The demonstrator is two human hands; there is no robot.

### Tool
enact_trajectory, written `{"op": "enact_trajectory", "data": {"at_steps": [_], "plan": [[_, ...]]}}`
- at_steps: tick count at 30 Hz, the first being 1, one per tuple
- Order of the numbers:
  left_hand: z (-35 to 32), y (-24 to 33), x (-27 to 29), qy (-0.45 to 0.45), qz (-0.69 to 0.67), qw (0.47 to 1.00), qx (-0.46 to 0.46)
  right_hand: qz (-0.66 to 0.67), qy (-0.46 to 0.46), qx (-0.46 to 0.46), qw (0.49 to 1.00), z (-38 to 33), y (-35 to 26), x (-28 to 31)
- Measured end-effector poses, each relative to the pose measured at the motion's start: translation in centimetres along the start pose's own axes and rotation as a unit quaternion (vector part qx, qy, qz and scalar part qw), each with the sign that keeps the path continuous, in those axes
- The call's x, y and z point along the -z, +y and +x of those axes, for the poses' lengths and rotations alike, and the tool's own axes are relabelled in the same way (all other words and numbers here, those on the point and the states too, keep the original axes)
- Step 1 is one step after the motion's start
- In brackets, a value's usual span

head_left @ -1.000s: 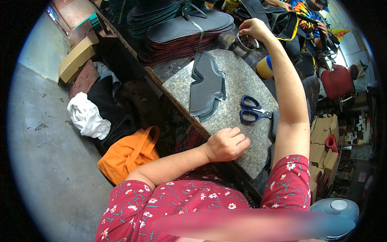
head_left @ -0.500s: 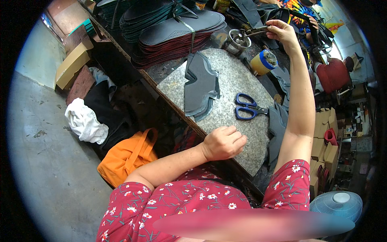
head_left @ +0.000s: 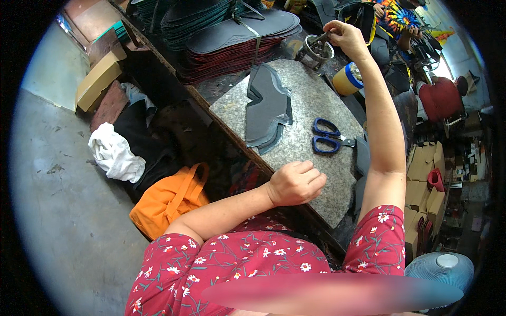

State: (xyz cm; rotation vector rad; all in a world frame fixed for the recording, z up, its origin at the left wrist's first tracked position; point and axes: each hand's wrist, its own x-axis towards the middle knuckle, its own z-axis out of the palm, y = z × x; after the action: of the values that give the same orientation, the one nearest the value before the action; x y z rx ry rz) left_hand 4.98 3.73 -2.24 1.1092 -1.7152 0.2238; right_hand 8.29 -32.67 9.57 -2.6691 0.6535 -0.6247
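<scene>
My right hand (head_left: 347, 41) reaches to the far side of the bench, its fingers pinching a dark slim tool (head_left: 324, 39). The tool's lower end is down in a metal can (head_left: 312, 62) holding dark contents; its exact kind is unclear. Curled into a loose fist, my left hand (head_left: 297, 183) rests at the near edge of a speckled stone slab (head_left: 308, 100), with nothing seen in it. Dark grey notched shoe-part pieces (head_left: 269, 113) lie stacked on the slab's left. Blue-handled scissors (head_left: 328, 138) lie on its right, blades partly beyond my right forearm.
Tied stacks of dark sole-shaped sheets (head_left: 242, 34) stand at the back left. A yellowish jar with a blue rim (head_left: 346, 81) is near the can. An orange bag (head_left: 171, 203) and white cloth (head_left: 113, 152) sit left of the bench. Another person (head_left: 398, 16) is at the far right.
My right hand has moved slightly left and down toward the can, bringing the tool into it. My left hand stays a fist in nearly the same place. The view has shifted a little.
</scene>
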Motion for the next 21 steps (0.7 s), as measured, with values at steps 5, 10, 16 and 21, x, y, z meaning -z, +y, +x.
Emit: {"op": "enact_trajectory", "data": {"at_steps": [5,10,16,21], "plan": [[-0.1,0.1,0.0,-0.009,0.005,1.0,0.004,-0.07,-0.084,-0.036,0.993,-0.6,1.0,1.2],[0.0,0.0,0.1,-0.014,-0.01,1.0,0.002,-0.095,-0.074,0.022,0.993,-2.3,0.1,1.9],[0.2,0.2,0.0,-0.007,0.009,1.0,0.006,-0.082,-0.14,0.007,0.987,-3.1,-3.6,-0.4],[0.3,0.2,0.2,-0.009,0.012,1.0,0.01,-0.164,-0.151,0.022,0.975,-2.0,-3.1,-1.3]]}}
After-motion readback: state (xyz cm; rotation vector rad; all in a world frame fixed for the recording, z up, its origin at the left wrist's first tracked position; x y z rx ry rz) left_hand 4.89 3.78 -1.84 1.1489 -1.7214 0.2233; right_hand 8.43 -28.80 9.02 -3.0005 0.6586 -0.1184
